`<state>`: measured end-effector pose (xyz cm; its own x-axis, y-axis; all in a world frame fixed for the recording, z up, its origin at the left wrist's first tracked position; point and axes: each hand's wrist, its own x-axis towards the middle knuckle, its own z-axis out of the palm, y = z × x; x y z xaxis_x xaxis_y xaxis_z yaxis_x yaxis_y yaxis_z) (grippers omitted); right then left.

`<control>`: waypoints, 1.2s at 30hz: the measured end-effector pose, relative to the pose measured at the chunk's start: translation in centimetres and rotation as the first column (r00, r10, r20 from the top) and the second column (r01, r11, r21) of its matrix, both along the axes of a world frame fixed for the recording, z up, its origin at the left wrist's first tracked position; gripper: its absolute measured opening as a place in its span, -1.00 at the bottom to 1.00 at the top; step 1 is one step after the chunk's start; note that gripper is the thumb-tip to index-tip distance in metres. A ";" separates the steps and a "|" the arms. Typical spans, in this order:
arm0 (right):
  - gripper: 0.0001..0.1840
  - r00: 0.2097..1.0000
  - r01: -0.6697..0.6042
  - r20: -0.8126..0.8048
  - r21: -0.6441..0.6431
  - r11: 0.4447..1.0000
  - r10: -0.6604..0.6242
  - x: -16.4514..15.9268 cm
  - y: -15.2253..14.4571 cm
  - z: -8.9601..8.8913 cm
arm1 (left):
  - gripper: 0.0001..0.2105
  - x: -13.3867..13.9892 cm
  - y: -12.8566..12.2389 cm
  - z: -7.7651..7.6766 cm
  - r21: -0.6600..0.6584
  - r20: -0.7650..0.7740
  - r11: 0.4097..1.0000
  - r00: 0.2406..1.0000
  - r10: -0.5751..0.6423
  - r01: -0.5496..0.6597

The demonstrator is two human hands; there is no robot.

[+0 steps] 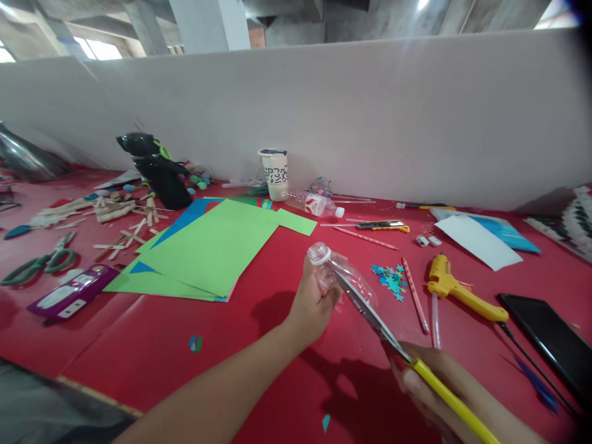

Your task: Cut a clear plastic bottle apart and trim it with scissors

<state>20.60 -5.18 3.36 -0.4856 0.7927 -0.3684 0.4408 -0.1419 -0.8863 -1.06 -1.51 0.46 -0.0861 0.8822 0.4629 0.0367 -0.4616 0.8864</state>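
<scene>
My left hand point(309, 303) is closed round a clear plastic bottle point(358, 280), whose capless neck points up and toward the back left. In my right hand point(428, 370) is a pair of scissors point(377, 322) with yellow handles. Their blades reach up and left and overlap the bottle just below its neck; whether they cut into it I cannot tell. Part of the bottle is hidden behind the blades and my fingers. Just right of the bottle lies a pile of blue and green star sequins point(391, 280).
A yellow glue gun point(462, 293), a pink pencil point(415, 296) and a black phone point(550, 333) lie to the right. Green paper point(208, 246), a purple device point(74, 293) and green-handled scissors point(46, 262) are left. Behind stand a paper cup point(275, 172), another bottle point(314, 203) and a cutter point(382, 226).
</scene>
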 end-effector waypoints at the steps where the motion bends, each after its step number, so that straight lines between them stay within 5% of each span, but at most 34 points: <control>1: -0.28 1.000 -0.001 -0.002 0.005 1.000 0.001 0.0 0.0 0.0 | -0.54 0.0 0.0 0.0 -0.007 -0.006 1.000 1.000 -0.001 0.001; 12: -0.32 1.000 0.006 -0.004 -0.089 0.996 -0.007 0.1 -0.2 0.3 | -0.59 0.5 -0.3 0.3 -0.057 0.019 0.997 0.999 -0.049 0.051; 21: -0.28 0.999 -0.008 0.050 0.062 0.998 0.005 0.0 0.4 0.1 | -0.71 0.5 0.0 0.2 -0.042 0.018 0.998 0.999 -0.037 0.037; 25: -0.31 0.999 -0.008 0.037 0.032 0.999 0.007 0.0 0.5 0.4 | -0.73 0.4 -0.2 0.4 -0.082 0.026 0.995 0.998 -0.052 0.054; 31: -0.31 0.999 -0.034 0.013 -0.003 0.999 0.034 0.3 1.0 -0.3 | -0.47 -0.5 -0.3 0.8 -0.176 0.235 0.940 0.939 -0.250 0.294; 36: -0.32 0.993 -0.121 0.007 0.019 0.992 0.121 0.7 1.5 -1.4 | -0.75 -0.7 0.4 0.7 -0.278 0.465 0.893 0.863 -0.197 0.353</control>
<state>21.28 -3.68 1.92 -0.5765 0.7352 -0.3566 0.4589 -0.0698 -0.8857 -1.73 -1.10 1.18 0.0701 0.9921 0.1041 -0.4515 -0.0615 0.8902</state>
